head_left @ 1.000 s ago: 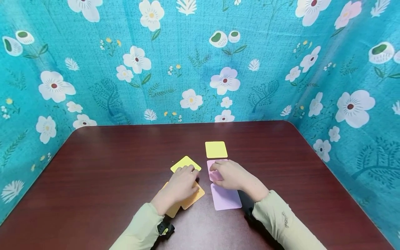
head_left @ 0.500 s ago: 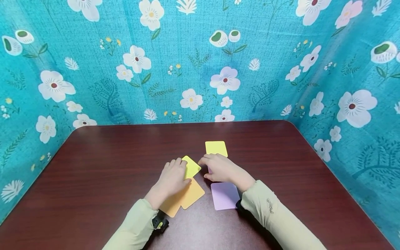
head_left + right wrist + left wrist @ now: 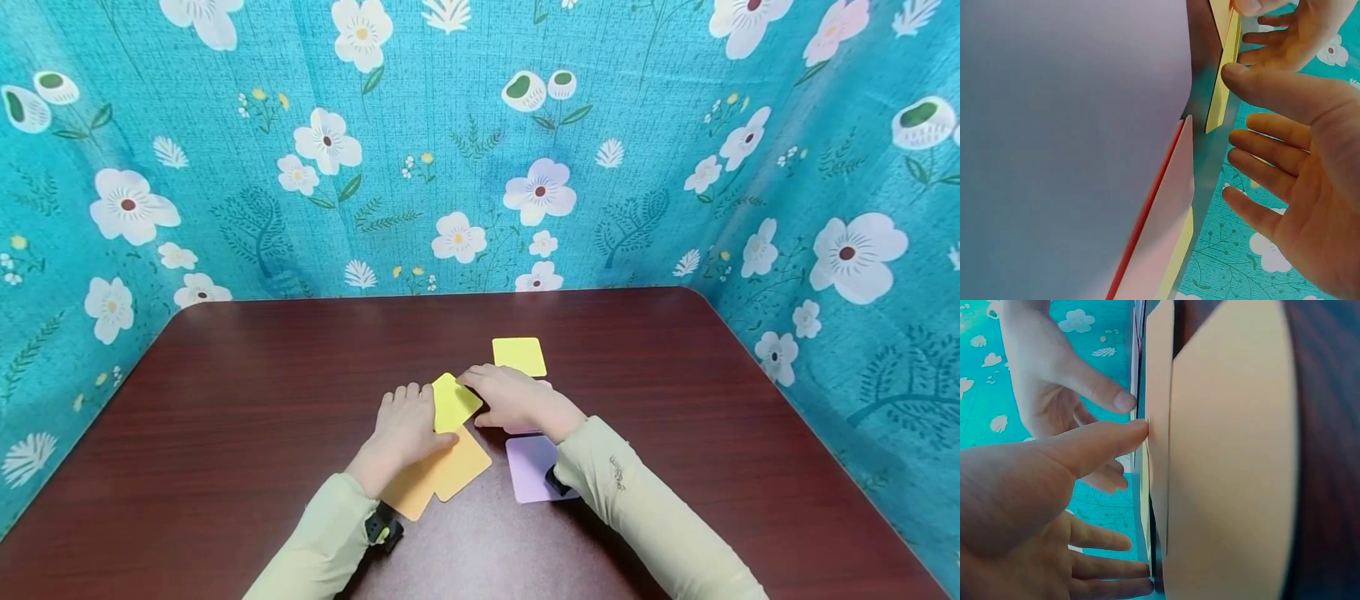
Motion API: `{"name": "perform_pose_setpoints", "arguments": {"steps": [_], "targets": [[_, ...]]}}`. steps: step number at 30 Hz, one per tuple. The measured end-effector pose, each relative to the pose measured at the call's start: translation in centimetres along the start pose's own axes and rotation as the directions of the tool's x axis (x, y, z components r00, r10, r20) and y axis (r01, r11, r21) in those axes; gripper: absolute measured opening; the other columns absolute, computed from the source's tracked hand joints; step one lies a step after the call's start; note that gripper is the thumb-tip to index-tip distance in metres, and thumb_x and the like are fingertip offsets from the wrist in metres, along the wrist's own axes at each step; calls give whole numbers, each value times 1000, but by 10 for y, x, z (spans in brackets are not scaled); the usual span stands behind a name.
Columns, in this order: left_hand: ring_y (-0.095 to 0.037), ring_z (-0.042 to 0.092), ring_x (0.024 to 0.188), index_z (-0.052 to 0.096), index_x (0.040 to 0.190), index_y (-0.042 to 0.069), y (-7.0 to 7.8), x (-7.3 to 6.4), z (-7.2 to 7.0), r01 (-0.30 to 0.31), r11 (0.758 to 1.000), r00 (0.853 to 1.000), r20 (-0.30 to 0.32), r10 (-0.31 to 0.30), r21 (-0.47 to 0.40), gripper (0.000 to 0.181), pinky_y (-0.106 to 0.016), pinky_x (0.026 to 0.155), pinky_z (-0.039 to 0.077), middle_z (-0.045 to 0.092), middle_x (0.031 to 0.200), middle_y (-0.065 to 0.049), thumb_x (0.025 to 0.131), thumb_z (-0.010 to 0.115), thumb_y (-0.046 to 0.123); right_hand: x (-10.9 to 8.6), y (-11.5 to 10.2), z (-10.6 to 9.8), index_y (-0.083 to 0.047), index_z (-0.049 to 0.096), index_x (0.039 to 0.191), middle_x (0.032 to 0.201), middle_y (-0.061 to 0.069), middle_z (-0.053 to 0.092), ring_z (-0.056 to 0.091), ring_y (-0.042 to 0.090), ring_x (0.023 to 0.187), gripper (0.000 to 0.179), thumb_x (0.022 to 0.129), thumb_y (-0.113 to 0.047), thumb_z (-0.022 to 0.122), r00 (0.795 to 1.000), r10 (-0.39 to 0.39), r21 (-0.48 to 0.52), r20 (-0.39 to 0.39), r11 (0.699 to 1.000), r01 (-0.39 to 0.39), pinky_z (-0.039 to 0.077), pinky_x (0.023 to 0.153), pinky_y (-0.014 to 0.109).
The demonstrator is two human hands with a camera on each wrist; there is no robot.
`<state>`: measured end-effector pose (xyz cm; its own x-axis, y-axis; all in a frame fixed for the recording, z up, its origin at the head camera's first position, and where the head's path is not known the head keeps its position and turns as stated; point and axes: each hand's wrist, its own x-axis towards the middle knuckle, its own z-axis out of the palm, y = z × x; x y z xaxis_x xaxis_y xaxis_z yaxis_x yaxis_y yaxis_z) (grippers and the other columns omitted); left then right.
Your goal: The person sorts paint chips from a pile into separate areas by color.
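place: curtained tabletop set-up, room type unclear | dark wood-grain table [image 3: 225,417] | turquoise floral cloth [image 3: 465,92] behind and beside it

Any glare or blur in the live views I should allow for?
Head: pale glare on the table towards the bottom edge; left wrist: the closest orange card looks soft-edged; right wrist: the large purple card looks soft and bluish.

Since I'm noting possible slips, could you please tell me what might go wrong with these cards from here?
The left hand reaches over the left yellow card and the right orange card, so shifting one might drag the other. The right hand is at that yellow card's opposite side, so the hands could knock it askew. The black device at the right wrist overlaps the purple card in the head view and might brush it.
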<state>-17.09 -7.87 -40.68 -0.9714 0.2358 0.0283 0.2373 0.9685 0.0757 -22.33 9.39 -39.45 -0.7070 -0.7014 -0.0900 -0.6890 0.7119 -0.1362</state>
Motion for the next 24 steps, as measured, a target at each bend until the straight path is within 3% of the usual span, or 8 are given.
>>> {"name": "perform_pose_setpoints", "arguments": {"steps": [13, 24], "targets": [[-28, 49, 85, 49, 108, -2, -5, 4, -3, -83, 996, 997, 5, 83, 29, 69, -42, 76, 38, 49, 88, -11, 67, 71, 49, 22, 4, 0, -9, 42, 134, 135, 5, 45, 43, 19, 123, 73, 72, -27, 75, 992, -3, 72, 124, 997, -6, 36, 100, 34], [-28, 49, 83, 50, 110, -2, -13, 8, -6, -158, 987, 987, 30, 158, -27, 70, -42, 74, 39, 49, 90, -11, 64, 76, 44, 28, 2, -3, -8, 42, 134, 136, 5, 44, 42, 22, 123, 78, 67, -22, 80, 988, -42, 85, 147, 996, 29, 37, 99, 34]]}}
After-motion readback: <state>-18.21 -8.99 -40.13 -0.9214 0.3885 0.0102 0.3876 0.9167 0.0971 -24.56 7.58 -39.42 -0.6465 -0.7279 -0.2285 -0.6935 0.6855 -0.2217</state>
